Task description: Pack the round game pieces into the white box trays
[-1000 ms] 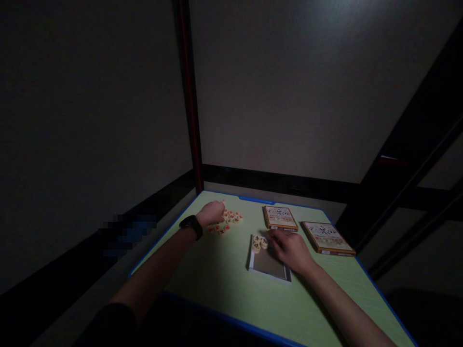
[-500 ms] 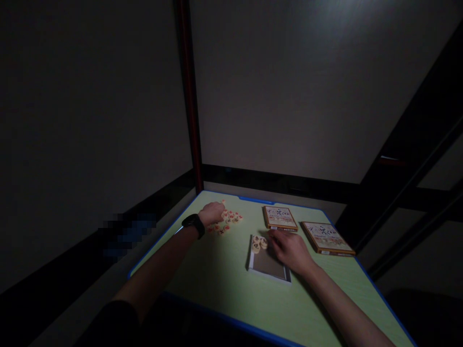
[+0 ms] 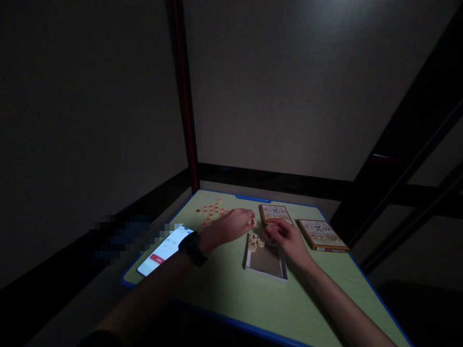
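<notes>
Between the fingers of my left hand (image 3: 233, 225) is a round wooden chess piece (image 3: 252, 222) with a dark character, held above the table. My right hand (image 3: 287, 238) hovers at the upper right of a shallow open box (image 3: 265, 262), its fingers bent together; whatever they hold is too hidden to make out. A few round pieces (image 3: 252, 245) with dark characters lie in the box's upper left corner. Several loose pieces (image 3: 216, 210), many with red characters, are spread on the table beyond my left hand.
Two flat illustrated boxes (image 3: 277, 212) (image 3: 323, 233) lie at the back and right of the green table (image 3: 224, 299) with a blue edge. A lit phone (image 3: 164, 250) lies at the left by my watch. Walls stand behind.
My left hand has moved right from the loose pieces towards the box and now has a piece in its fingers. The phone is uncovered. My right hand has shifted slightly.
</notes>
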A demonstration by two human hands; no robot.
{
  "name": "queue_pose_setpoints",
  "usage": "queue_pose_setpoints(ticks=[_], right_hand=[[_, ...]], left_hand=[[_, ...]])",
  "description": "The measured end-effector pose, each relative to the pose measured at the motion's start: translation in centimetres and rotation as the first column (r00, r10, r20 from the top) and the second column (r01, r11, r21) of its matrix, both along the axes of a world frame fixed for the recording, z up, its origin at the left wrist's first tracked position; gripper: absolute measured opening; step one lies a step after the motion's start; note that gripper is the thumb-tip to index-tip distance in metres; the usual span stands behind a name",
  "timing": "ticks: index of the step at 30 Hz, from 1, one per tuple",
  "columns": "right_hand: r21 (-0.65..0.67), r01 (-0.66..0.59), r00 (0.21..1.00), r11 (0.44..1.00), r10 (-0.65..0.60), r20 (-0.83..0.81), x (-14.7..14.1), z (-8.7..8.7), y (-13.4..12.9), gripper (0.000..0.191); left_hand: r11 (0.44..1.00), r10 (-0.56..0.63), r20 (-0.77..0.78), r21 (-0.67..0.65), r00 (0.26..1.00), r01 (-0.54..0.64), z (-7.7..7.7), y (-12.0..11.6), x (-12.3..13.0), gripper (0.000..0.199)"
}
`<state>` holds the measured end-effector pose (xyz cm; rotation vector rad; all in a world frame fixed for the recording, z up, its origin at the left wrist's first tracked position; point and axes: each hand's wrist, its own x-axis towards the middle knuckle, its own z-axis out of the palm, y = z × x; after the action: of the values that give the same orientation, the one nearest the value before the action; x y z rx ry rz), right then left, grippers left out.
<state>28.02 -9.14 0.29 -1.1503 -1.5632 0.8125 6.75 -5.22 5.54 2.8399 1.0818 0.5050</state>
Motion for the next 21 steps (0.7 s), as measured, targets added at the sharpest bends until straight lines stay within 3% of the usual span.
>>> queue_pose_setpoints(ticks=[2,4,11,15,18,21], right_hand=[[-0.081,-0.116,0.974,0.99,0.097,-0.203,-0.1,0.4,0.0,0.048],[-0.113,-0.184,0.946,0.976,0.144,-0.29,0.0,0.6,0.0,0.05],[-0.139,-0.192,0.95,0.971,0.149,-0.275,0.1,0.0,0.4,0.048],[-0.124,-0.171,0.954,0.977,0.133,-0.269,0.2,-0.2,0.5,0.05],[-0.129,-0.126,0.956,0.984,0.086,-0.279,0.4,-0.4,0.7,0.052],[-0.15,-0.099,0.954,0.984,0.051,-0.295,0.5,-0.7,0.9,0.053]], left_hand=[[0.998,-0.066,0.073,0.007,0.995,0.066,-0.7,-0.7,0.9,0.015],[0.995,-0.097,0.113,0.014,0.989,0.096,-1.3,-1.2,1.6,0.014],[0.991,-0.135,0.126,0.029,0.983,0.133,-1.8,-2.6,2.6,0.017],[0.991,-0.123,0.121,0.063,0.985,0.116,-1.9,-1.7,1.5,0.019],[0.997,0.013,0.096,0.072,0.995,-0.02,-1.6,0.9,-1.1,0.025],[0.937,0.349,-0.083,0.049,0.933,-0.346,-1.1,3.8,-5.1,0.029]])
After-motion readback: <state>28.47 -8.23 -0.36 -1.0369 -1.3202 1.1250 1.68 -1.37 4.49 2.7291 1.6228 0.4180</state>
